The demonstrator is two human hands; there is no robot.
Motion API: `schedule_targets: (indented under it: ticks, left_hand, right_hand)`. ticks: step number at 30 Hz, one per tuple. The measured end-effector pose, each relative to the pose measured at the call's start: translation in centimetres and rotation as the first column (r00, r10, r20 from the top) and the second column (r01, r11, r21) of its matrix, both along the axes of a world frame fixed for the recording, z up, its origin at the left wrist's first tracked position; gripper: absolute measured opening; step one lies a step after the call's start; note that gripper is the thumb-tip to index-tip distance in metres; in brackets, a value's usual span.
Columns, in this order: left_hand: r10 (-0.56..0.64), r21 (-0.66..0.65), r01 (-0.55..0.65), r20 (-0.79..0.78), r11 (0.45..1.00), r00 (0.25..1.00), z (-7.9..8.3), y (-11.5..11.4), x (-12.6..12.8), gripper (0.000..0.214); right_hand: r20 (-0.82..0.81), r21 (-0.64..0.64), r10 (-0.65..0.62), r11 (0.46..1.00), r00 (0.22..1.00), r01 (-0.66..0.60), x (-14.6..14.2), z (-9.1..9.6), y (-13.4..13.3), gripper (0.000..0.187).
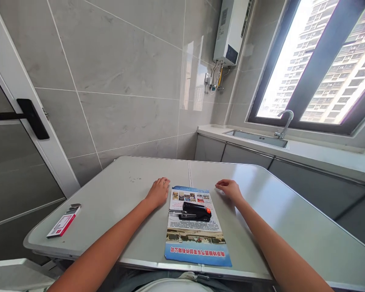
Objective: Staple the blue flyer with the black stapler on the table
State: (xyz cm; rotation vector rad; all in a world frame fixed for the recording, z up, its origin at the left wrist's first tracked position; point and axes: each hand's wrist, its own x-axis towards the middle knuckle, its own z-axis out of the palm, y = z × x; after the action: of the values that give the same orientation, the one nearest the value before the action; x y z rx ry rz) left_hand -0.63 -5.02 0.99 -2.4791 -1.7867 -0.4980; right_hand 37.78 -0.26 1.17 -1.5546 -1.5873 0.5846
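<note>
A black stapler (pixel 195 212) with an orange-red button lies across a printed leaflet (pixel 197 249) on the table. Its metal rail sticks out on the left side. The leaflet has small photos, a blue band and red lettering that appears upside down. My left hand (pixel 158 191) rests on the tabletop just left of the leaflet's far corner, holding nothing, fingers loosely out. To the right of the leaflet, my right hand (pixel 229 190) rests with its fingers slightly bent and nothing visible in them. Neither hand touches the stapler.
On the table's (pixel 249 243) left end is a small white and red box (pixel 64 221) with dark pieces at its far end. Tiny staple-like bits (pixel 135 179) are scattered near the far edge. A counter with a sink (pixel 255 138) runs along the right; a door (pixel 33 117) stands left.
</note>
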Motion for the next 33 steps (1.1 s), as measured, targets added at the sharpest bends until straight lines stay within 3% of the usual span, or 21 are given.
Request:
schedule_targets:
  ticks: [4,10,13,16,18,20,22,24,26,29,33]
  left_hand:
    - [-0.033,-0.172,0.030,-0.012,0.985,0.999,-0.5,2.3,-0.8,0.059]
    - [-0.037,-0.147,0.028,-0.060,0.989,0.997,0.4,1.3,-1.3,0.050]
    - [-0.005,-0.123,-0.006,-0.084,0.992,0.996,1.2,-0.2,-1.4,0.036]
    - [0.042,-0.080,-0.046,-0.049,0.996,0.998,1.6,-1.7,-1.2,0.024]
    - [0.011,-0.061,-0.005,0.098,0.998,0.995,1.8,-2.8,-0.9,0.018]
    - [-0.113,-0.081,0.143,0.298,0.986,0.948,2.1,-3.8,-0.3,0.014]
    - [-0.225,-0.104,0.291,0.414,0.951,0.882,2.3,-4.6,0.2,0.015]
    - [-0.277,-0.098,0.356,0.454,0.929,0.847,2.4,-5.2,0.5,0.019]
    - [-0.319,-0.076,0.396,0.464,0.915,0.827,2.5,-5.6,0.7,0.023]
    - [-0.431,-0.045,0.498,0.440,0.866,0.788,2.3,-5.9,0.9,0.029]
    - [-0.514,0.048,0.535,0.363,0.844,0.777,2.0,-6.0,1.1,0.030]
  right_hand:
    - [-0.037,0.012,-0.013,1.000,0.999,0.013,-0.1,-1.2,1.3,0.033]
    - [-0.013,0.060,-0.081,0.995,0.997,0.082,0.8,-1.9,1.5,0.021]
    - [-0.001,0.094,-0.017,0.995,1.000,0.017,0.8,-1.2,0.6,0.023]
    - [0.018,0.124,0.168,0.978,0.986,-0.169,-0.3,0.4,-1.0,0.030]
    - [0.047,0.122,0.337,0.932,0.940,-0.340,-1.4,1.8,-2.3,0.032]
    - [0.072,0.106,0.511,0.850,0.857,-0.516,-2.7,3.1,-3.8,0.036]
    - [0.082,0.105,0.695,0.707,0.715,-0.699,-4.0,4.1,-5.3,0.044]
    - [0.127,0.104,0.811,0.561,0.571,-0.821,-5.3,4.5,-6.6,0.053]
    - [0.240,0.084,0.839,0.483,0.489,-0.871,-6.5,4.5,-7.5,0.066]
    - [0.397,0.057,0.795,0.477,0.458,-0.877,-7.9,3.7,-8.4,0.065]
    - [0.464,0.087,0.699,0.576,0.545,-0.813,-9.2,2.5,-9.0,0.033]
